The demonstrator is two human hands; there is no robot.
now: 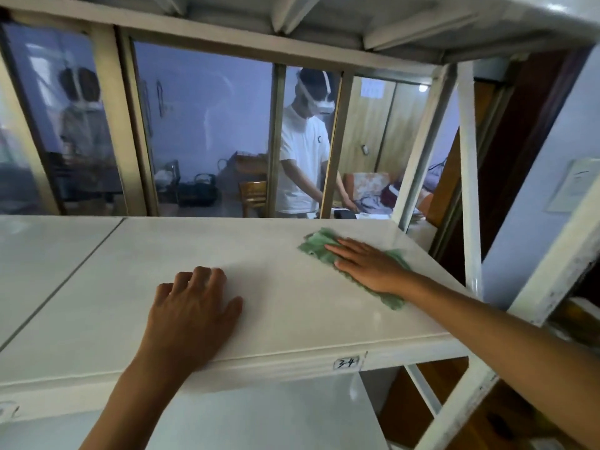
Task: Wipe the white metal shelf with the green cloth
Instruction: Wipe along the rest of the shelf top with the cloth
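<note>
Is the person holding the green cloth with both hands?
No. Only the right hand lies flat on the green cloth; the left hand rests bare on the white shelf, apart from it.

Bare forearms — no sleeves, no jewellery

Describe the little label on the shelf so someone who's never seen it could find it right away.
Start at the white metal shelf that both hands rest on and follow its front edge toward the right. The small label sits on that edge, nearly below the green cloth. It is handwritten "3-4", the shelf's only clear marking.
</note>
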